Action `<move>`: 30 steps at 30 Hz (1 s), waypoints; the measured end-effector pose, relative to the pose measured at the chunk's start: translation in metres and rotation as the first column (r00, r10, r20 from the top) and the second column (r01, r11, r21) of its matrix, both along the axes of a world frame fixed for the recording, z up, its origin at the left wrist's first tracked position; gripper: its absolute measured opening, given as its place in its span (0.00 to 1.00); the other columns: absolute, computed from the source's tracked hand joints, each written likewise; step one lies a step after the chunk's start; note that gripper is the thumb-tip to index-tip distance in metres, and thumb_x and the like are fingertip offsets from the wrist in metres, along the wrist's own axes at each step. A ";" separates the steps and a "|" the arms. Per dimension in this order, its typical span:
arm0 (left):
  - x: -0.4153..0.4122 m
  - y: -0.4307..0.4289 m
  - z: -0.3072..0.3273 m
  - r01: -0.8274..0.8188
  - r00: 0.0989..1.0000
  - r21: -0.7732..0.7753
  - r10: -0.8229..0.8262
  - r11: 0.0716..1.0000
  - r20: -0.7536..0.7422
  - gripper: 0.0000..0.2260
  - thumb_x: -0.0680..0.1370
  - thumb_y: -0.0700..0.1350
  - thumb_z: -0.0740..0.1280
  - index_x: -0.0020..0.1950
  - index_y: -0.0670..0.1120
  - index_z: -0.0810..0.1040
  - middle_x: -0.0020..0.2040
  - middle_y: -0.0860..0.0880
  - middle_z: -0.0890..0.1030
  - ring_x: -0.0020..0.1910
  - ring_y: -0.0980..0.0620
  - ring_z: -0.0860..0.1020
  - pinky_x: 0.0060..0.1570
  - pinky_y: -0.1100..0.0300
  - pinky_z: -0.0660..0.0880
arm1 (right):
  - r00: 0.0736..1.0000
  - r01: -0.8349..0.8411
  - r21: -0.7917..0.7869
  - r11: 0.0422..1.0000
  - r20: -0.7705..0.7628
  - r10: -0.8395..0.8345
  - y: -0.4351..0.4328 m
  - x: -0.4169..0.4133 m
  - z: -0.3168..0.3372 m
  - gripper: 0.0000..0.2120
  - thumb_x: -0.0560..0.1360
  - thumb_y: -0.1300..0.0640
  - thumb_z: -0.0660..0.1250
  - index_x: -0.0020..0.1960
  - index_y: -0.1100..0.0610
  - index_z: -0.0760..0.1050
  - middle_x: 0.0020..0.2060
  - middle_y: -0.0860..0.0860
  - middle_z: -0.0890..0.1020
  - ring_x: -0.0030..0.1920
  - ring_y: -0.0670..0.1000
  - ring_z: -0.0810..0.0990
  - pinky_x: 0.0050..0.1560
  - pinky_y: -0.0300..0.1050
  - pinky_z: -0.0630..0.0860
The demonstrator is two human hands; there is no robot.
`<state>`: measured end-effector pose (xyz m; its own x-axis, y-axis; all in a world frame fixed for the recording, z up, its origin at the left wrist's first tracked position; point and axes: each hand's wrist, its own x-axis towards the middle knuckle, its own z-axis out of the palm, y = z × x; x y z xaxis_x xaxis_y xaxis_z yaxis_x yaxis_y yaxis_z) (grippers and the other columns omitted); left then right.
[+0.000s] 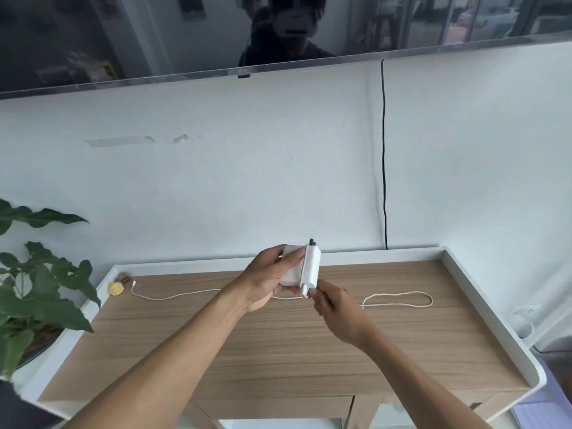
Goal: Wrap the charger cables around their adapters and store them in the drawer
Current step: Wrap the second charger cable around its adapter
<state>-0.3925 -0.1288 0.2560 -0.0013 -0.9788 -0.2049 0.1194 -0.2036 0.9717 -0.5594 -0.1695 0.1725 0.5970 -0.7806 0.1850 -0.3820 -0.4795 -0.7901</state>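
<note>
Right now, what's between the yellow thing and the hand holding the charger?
In the head view, a white cable lies on the desk between the yellow thing and the left hand holding the charger.

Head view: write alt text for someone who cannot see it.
A person's left hand grips a white adapter above a wooden desk while the right hand pinches the white cable beside it; cable trails across the desk. A leafy plant stands at left.

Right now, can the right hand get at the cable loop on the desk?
Probably yes. The loop lies on bare desk just right of the right hand, with nothing between. That hand pinches the cable by the adapter, so it must let go first.
</note>
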 end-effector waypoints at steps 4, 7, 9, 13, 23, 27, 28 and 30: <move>0.009 0.003 -0.004 0.155 0.965 -0.015 -0.148 0.988 0.216 0.20 0.72 0.50 0.73 0.60 0.43 0.76 0.48 0.43 0.82 0.45 0.44 0.81 0.36 0.57 0.78 | 0.980 0.009 -0.054 0.999 -0.197 -0.019 -0.024 -0.006 0.021 0.11 0.79 0.59 0.57 0.39 0.51 0.70 0.29 0.44 0.75 0.30 0.46 0.73 0.33 0.42 0.68; 0.016 0.003 -0.012 0.203 0.831 -0.060 -0.140 0.977 0.539 0.16 0.73 0.49 0.74 0.57 0.46 0.77 0.48 0.46 0.84 0.45 0.52 0.80 0.44 0.57 0.76 | 0.955 0.024 -0.058 0.998 -0.292 -0.040 -0.042 -0.012 0.043 0.10 0.79 0.55 0.59 0.43 0.50 0.78 0.31 0.43 0.76 0.34 0.46 0.74 0.34 0.42 0.68; 0.021 0.004 -0.018 0.213 0.785 -0.050 -0.140 0.976 0.604 0.16 0.71 0.54 0.74 0.54 0.46 0.78 0.48 0.44 0.85 0.44 0.53 0.80 0.45 0.55 0.75 | 0.932 -0.022 -0.035 0.999 -0.361 0.008 -0.046 -0.012 0.059 0.11 0.78 0.54 0.59 0.42 0.48 0.79 0.30 0.41 0.76 0.33 0.43 0.73 0.34 0.42 0.69; 0.025 0.007 -0.023 0.209 0.710 -0.038 -0.125 0.977 0.693 0.18 0.68 0.60 0.73 0.50 0.50 0.79 0.46 0.45 0.85 0.42 0.51 0.80 0.44 0.55 0.73 | 0.905 -0.058 -0.071 0.996 -0.425 0.022 -0.038 -0.003 0.083 0.11 0.76 0.52 0.59 0.42 0.47 0.79 0.35 0.45 0.81 0.36 0.48 0.77 0.40 0.47 0.75; 0.026 0.001 -0.024 0.029 0.578 -0.106 0.069 0.994 0.813 0.16 0.71 0.55 0.73 0.49 0.46 0.77 0.45 0.47 0.83 0.44 0.47 0.81 0.43 0.49 0.77 | 0.909 0.068 -0.188 0.980 -0.393 -0.139 -0.007 0.004 0.090 0.12 0.77 0.53 0.57 0.39 0.51 0.76 0.34 0.50 0.79 0.35 0.55 0.75 0.35 0.45 0.71; 0.019 -0.002 -0.024 -0.091 0.588 -0.123 0.153 0.988 0.794 0.16 0.71 0.56 0.73 0.47 0.45 0.77 0.43 0.46 0.82 0.41 0.47 0.82 0.35 0.54 0.78 | 0.927 0.121 -0.227 0.966 -0.323 -0.192 0.010 0.010 0.077 0.12 0.77 0.54 0.55 0.38 0.55 0.71 0.34 0.53 0.79 0.34 0.57 0.74 0.31 0.45 0.68; 0.018 -0.003 -0.022 -0.141 0.656 -0.118 0.182 0.983 0.732 0.16 0.71 0.53 0.74 0.46 0.42 0.77 0.43 0.45 0.81 0.41 0.46 0.82 0.33 0.54 0.80 | 0.934 0.140 -0.221 0.965 -0.293 -0.203 0.015 0.010 0.074 0.12 0.77 0.55 0.55 0.38 0.55 0.71 0.35 0.53 0.80 0.34 0.57 0.74 0.31 0.46 0.67; 0.015 -0.005 -0.016 -0.236 0.806 -0.054 0.227 0.970 0.547 0.15 0.72 0.47 0.75 0.44 0.38 0.75 0.41 0.43 0.78 0.37 0.46 0.82 0.30 0.54 0.81 | 0.953 0.174 -0.200 0.964 -0.213 -0.216 0.023 0.011 0.067 0.12 0.77 0.55 0.54 0.40 0.56 0.73 0.35 0.53 0.82 0.35 0.57 0.76 0.33 0.49 0.72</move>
